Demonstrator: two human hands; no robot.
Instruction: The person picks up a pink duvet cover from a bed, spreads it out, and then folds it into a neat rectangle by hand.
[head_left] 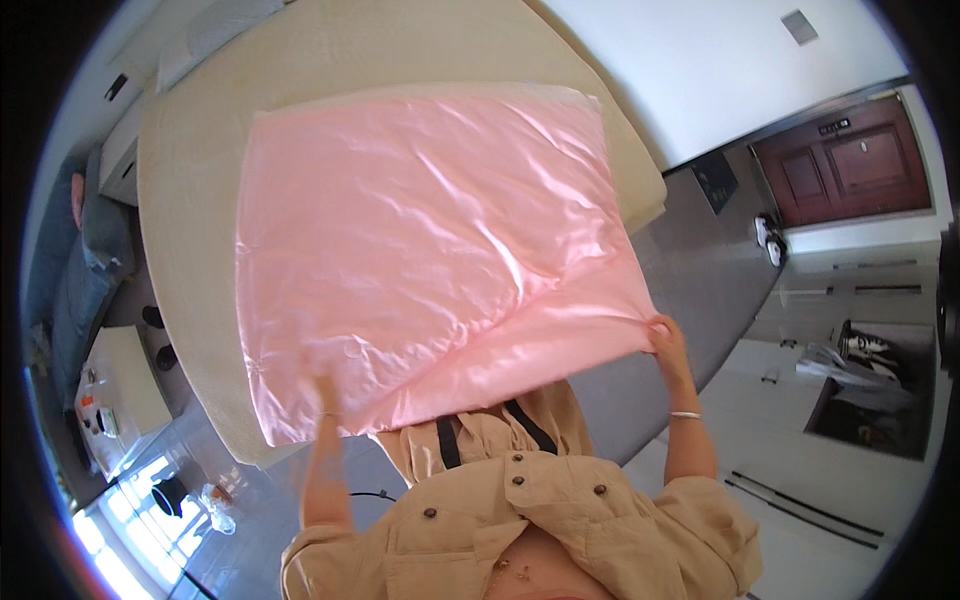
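Note:
A shiny pink satin cloth, like a pillowcase or sheet, is stretched out wide above a beige mattress. My left hand grips its near edge at the lower left, partly hidden behind the fabric. At the lower right corner, my right hand pinches the cloth; a thin bracelet sits on that wrist. Both arms come up from a tan buttoned jacket at the bottom of the view.
A dark red door stands at the right behind a grey tiled floor. A low white side table with small items is at the left, beside a grey sofa. A white wall is behind the bed.

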